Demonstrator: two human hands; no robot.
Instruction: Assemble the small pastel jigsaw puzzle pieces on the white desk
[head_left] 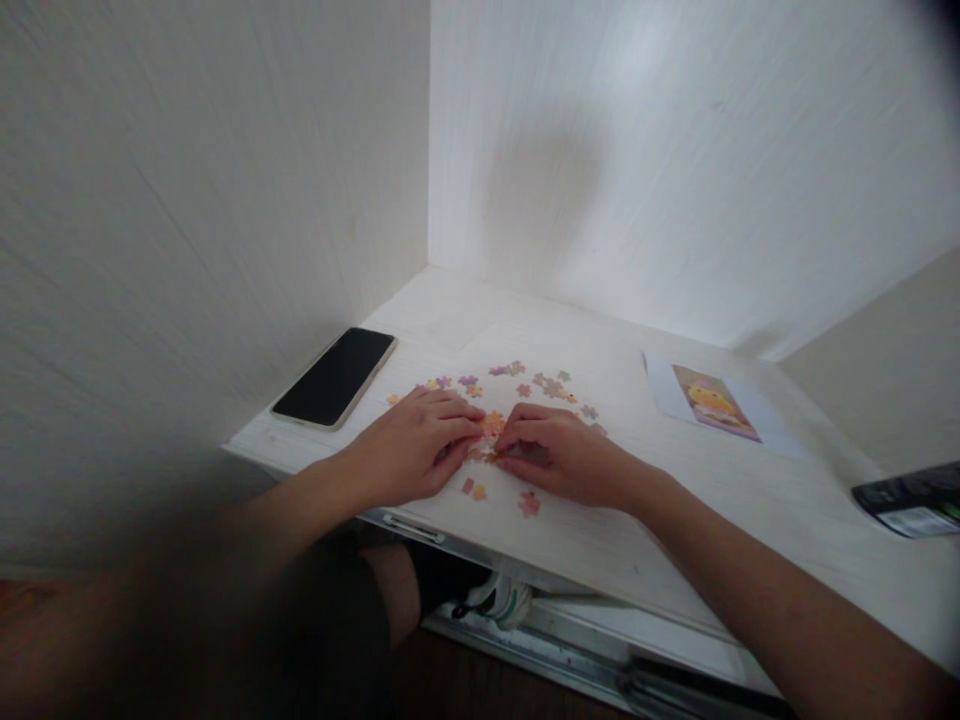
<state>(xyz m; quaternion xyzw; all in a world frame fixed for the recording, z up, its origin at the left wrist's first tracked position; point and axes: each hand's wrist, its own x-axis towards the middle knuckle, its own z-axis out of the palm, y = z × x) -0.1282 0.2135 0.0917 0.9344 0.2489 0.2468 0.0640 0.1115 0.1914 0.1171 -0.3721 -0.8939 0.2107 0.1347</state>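
Joined orange and pink jigsaw puzzle pieces (pixel 493 424) lie on the white tabletop between my two hands. My left hand (pixel 420 440) rests at their left side, thumb and fingers drawn together at the edge of the pieces. From the right, my right hand (pixel 564 452) curls inward, with thumb and forefinger pinched at a puzzle piece beside the cluster; its fingertips partly cover that piece. Several loose pieces, among them a brown group (pixel 553 386), lie beyond the hands. Closer to me are a pink piece (pixel 529 504) and a small yellow piece (pixel 480 493).
A phone (pixel 335 378) with a dark screen lies on the left of the table (pixel 600 545). On the right is a sheet with a printed picture of a yellow figure (pixel 711 402). A dark bottle (pixel 911 500) lies at the far right. Pale walls enclose the table.
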